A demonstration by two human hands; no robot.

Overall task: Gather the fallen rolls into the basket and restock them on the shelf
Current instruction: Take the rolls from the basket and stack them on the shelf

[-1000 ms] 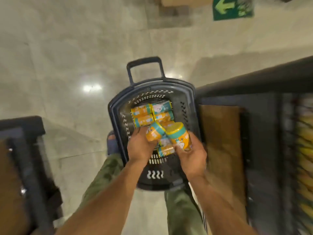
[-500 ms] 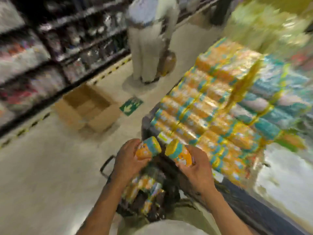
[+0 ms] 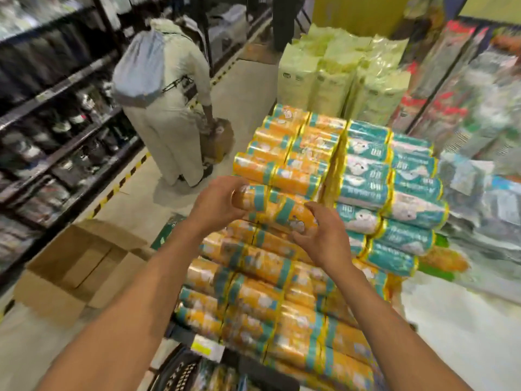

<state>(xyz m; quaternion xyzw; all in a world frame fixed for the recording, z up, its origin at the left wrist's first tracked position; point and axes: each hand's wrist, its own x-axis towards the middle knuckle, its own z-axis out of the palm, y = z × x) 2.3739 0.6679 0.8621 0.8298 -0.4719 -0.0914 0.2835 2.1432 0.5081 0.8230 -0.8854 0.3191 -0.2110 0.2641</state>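
Note:
Two orange rolls with teal bands lie end to end on top of the stacked display of orange rolls (image 3: 262, 280). My left hand (image 3: 217, 204) grips the left orange roll (image 3: 249, 197) at its end. My right hand (image 3: 324, 238) holds the right orange roll (image 3: 290, 214) from the near side. Teal rolls (image 3: 386, 187) are stacked to the right of the orange ones. The dark basket (image 3: 180, 368) sits at the bottom edge below my arms, with several rolls inside, mostly hidden.
A person in light clothes (image 3: 166, 108) bends over a bag in the aisle ahead. An open cardboard box (image 3: 76, 266) lies on the floor at left. Dark shelving (image 3: 42, 122) lines the left side. Pale green packs (image 3: 338, 74) stand behind the display.
My view rose from the basket on the floor to the display. Both hands lifted one roll each out of the basket and brought them forward onto the top of the orange stack.

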